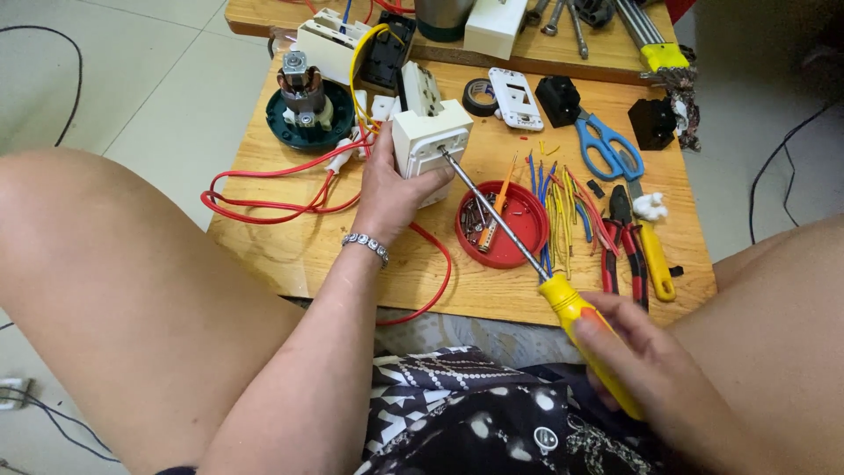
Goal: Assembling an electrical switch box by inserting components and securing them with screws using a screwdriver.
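the left hand (pixel 387 189) clamped a white switch box (pixel 428 145) upright on the wooden surface (pixel 290 251) while the right hand (pixel 637 361) gripped a yellow-handled screwdriver (pixel 563 299), its tip in the box beside a red screw lid (pixel 503 224).

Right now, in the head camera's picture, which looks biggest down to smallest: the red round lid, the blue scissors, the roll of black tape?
1. Red round lid, clearly widest.
2. Blue scissors, long but narrower.
3. Roll of black tape, smallest, though it lies farther from the camera.

Red lid (pixel 519 236), wire scraps (pixel 563 207) block centre — front-left table (pixel 272 251) free.
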